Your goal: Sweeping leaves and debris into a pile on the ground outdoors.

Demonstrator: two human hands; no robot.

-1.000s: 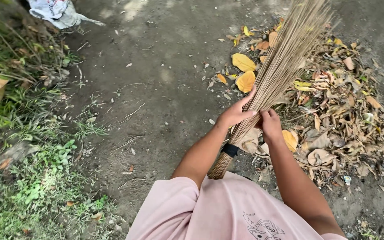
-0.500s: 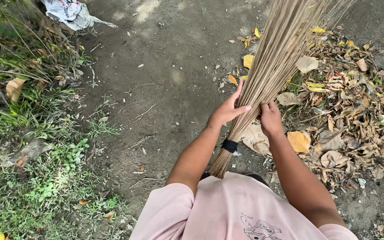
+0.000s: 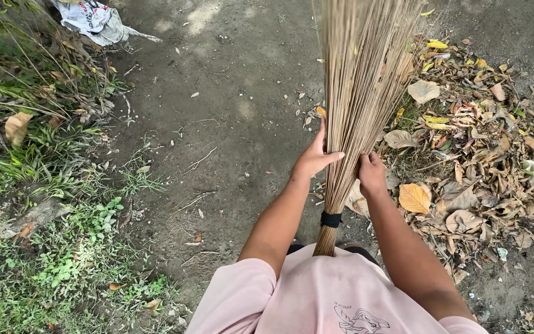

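A stick broom (image 3: 356, 86) of thin tan ribs, bound by a black band near its base, points away from me over the dirt ground. My left hand (image 3: 315, 156) wraps the bundle from the left, fingers laid across the ribs. On the bundle's right side, my right hand (image 3: 372, 174) grips it at about the same height. The broom's base rests near my pink shirt. To the right of the broom lies a pile of dry brown and yellow leaves (image 3: 471, 148).
Packed dirt ground (image 3: 230, 124) stretches ahead. Grass and weeds (image 3: 44, 204) border the left side. A crumpled white bag or cloth (image 3: 94, 18) lies at the top left. Scattered twigs and small leaves dot the dirt.
The broom has swung from leaning right to nearly straight ahead. Both hands kept their grip and shifted slightly left with it. The view also moved a little.
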